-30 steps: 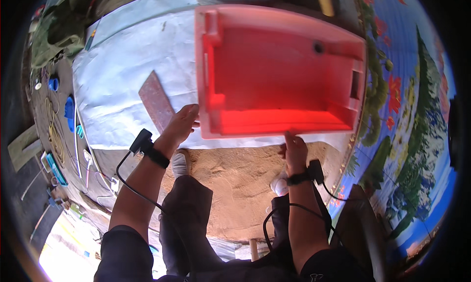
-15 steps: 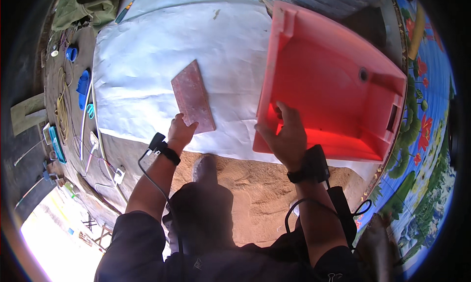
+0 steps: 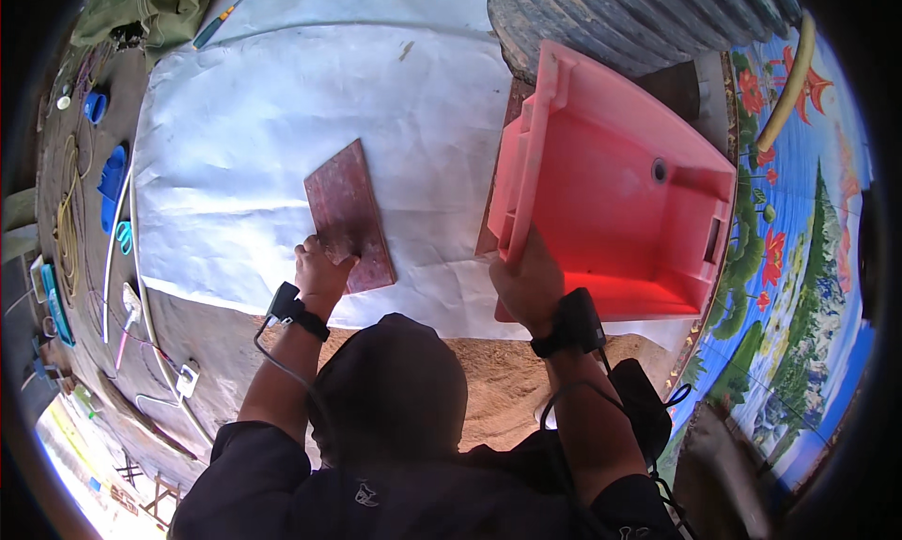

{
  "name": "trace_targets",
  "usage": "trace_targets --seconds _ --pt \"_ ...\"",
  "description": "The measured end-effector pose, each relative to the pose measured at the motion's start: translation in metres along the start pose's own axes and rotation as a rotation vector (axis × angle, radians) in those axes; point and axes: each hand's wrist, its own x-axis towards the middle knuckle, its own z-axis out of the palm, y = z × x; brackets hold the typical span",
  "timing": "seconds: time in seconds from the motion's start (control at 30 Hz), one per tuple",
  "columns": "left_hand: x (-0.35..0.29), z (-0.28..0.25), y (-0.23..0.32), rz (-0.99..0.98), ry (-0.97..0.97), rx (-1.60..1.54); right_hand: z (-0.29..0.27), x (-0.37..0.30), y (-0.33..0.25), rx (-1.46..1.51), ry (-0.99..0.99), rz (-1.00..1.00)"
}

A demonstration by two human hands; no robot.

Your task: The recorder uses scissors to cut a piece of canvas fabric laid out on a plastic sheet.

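Observation:
A flat reddish-brown slab (image 3: 352,216) lies slantwise on a white sheet (image 3: 225,183). My left hand (image 3: 324,272) rests at the slab's near left edge, thumb and fingers apart. To the right stands a red plastic bin (image 3: 611,192), its hollow inside facing me, with a round dark hole in one wall. My right hand (image 3: 528,282) is closed round the bin's near left rim; some of its fingers are hidden behind that rim. The bin's left side is tipped up, and a strip of reddish-brown surface (image 3: 487,239) shows beneath it.
Behind the bin lies a grey ribbed, curved piece (image 3: 648,19). A screwdriver (image 3: 218,23) is on the sheet's far left corner. Blue slippers (image 3: 114,188), a yellow cord (image 3: 68,207) and pale rods lie left. Sandy material (image 3: 507,385) covers the ground near me. A flowered mat (image 3: 780,258) runs along the right.
My right hand has closed on the bin's rim, and the bin's left side has tipped up. My left hand stays at the slab. The whole view has shifted.

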Motion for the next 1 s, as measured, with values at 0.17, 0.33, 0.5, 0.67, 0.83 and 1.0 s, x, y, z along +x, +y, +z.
trace_targets --seconds 0.17,0.33,0.5,0.67,0.83,1.0 --pt "0.021 -0.002 -0.008 -0.053 -0.062 -0.078 0.011 -0.001 -0.002 -0.001 0.066 -0.063" --pt "0.018 0.001 -0.023 -0.05 -0.089 -0.165 0.015 -0.001 0.005 -0.023 0.054 -0.104" --pt "0.016 0.004 0.011 0.335 0.178 -0.199 0.01 -0.001 0.004 0.0 0.058 -0.067" --pt "0.037 0.017 0.041 0.338 0.058 -0.245 0.013 0.001 0.009 -0.026 0.084 -0.091" --pt "0.042 0.015 0.022 0.371 0.168 -0.171 0.02 0.001 0.006 0.048 0.058 -0.113" --pt "0.042 0.012 0.007 0.298 0.123 -0.253 0.02 0.002 0.017 0.01 0.066 -0.128"
